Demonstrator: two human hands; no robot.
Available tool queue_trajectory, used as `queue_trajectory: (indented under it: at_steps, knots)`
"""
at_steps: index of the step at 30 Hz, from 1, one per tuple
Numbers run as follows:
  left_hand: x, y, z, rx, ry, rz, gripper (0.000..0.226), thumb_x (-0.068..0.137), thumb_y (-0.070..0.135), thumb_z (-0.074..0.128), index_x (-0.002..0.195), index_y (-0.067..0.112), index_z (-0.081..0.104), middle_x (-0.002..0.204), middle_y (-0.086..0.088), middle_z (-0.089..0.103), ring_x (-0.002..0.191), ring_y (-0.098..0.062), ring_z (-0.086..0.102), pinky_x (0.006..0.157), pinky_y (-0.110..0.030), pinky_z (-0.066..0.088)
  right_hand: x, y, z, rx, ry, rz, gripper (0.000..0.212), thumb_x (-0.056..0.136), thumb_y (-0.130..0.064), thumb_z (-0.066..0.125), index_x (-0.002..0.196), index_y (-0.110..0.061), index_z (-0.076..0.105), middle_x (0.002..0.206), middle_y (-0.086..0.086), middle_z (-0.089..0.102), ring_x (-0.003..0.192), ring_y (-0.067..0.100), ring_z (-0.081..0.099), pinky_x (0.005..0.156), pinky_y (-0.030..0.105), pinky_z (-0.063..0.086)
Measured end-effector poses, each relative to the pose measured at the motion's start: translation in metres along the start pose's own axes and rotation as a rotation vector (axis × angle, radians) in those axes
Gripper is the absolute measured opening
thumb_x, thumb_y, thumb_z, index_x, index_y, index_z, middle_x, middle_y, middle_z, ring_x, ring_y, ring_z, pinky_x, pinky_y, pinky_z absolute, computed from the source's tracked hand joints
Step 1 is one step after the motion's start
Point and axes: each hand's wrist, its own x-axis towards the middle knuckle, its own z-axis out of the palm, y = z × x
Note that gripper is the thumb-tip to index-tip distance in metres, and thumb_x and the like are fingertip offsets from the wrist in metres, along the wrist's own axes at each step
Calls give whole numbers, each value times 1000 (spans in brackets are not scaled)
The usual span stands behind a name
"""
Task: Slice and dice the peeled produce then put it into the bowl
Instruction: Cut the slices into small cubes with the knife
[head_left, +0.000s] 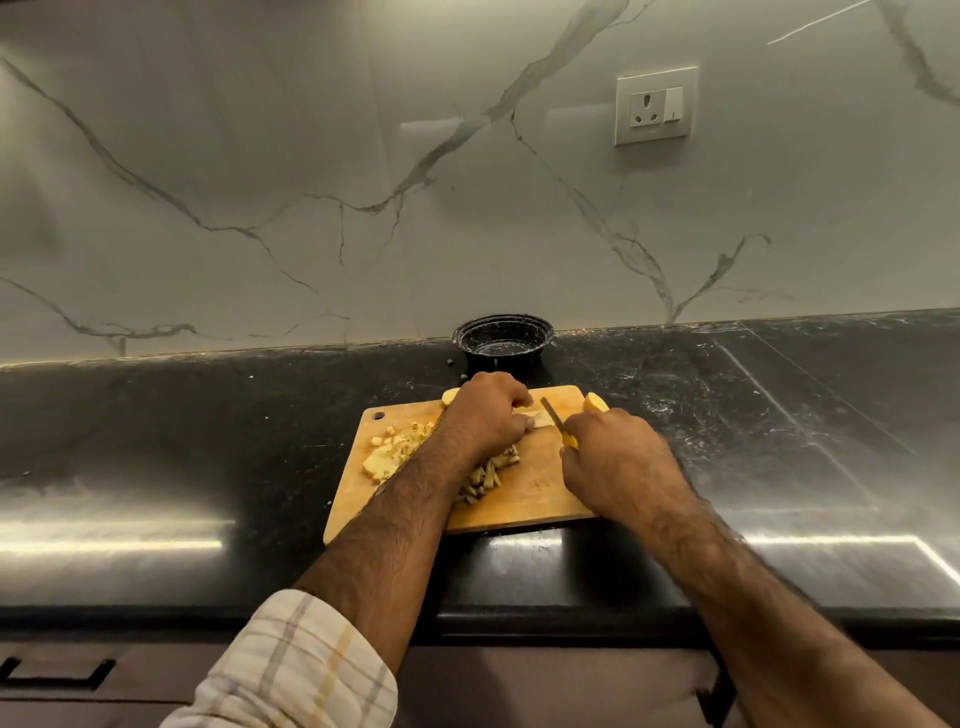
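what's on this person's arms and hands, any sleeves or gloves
Both hands are bare, with no gloves, rings or watch in view. The left hand comes from an arm with a rolled-up sleeve of cream cloth checked in grey and yellow lines. The right hand and its forearm show no sleeve. Both forearms are hairy.
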Motion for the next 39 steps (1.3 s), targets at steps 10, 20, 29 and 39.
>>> queue_trajectory:
  at_steps: [10, 20, 29, 39]
  knots:
    - [6, 6, 7, 68, -13, 31, 18, 95, 26, 76, 111, 20, 81, 112, 6, 72, 97, -8, 60, 90, -27, 56, 9, -9, 7, -27, -69, 0, 23, 97, -27, 59, 119, -23, 65, 116, 2, 64, 92, 20, 50, 89, 38, 52]
    - [-1, -5, -1, -61, 11, 9, 28, 92, 22, 80, 120, 20, 76, 119, 5, 73, 105, -7, 64, 96, -28, 55, -18, 8, -13, 17, -23, 6, 35, 97, -33, 62, 130, -25, 64, 117, 2, 63, 99, 20, 60, 89, 40, 59]
    - [8, -4, 5, 20, -2, -3, 18, 94, 26, 78, 110, 19, 82, 110, 5, 74, 97, -8, 63, 89, -28, 57, 11, -16, 10, 2, -9, -13, 33, 98, -36, 56, 129, -27, 62, 121, 2, 64, 108, 24, 60, 86, 39, 51]
    - [9, -1, 4, 24, -7, -24, 13, 93, 22, 80, 105, 18, 82, 104, 4, 77, 94, -8, 66, 90, -31, 61, -3, -3, 0, -36, -143, -11, 39, 96, -29, 65, 134, -28, 63, 126, 1, 63, 113, 23, 61, 98, 39, 55]
